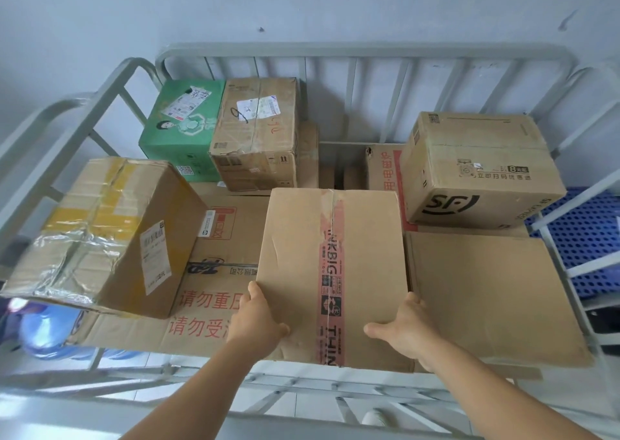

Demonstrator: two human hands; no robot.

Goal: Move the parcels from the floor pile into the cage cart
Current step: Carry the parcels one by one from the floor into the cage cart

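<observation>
over the cage cart (369, 50) | left hand (258, 322) and right hand (404, 329) each clamp the taped parcel (330, 271) at its near corners

Nine cardboard boxes (333, 271), one cage cart (362, 50), two hands (256, 322)

This looks like a parcel sorting or storage room, because a grey metal cage cart (352, 52) filling the middle of the frame holds many taped cardboard parcels (483, 171) with courier labels, before a plain pale wall (302, 3) at the top.
</observation>
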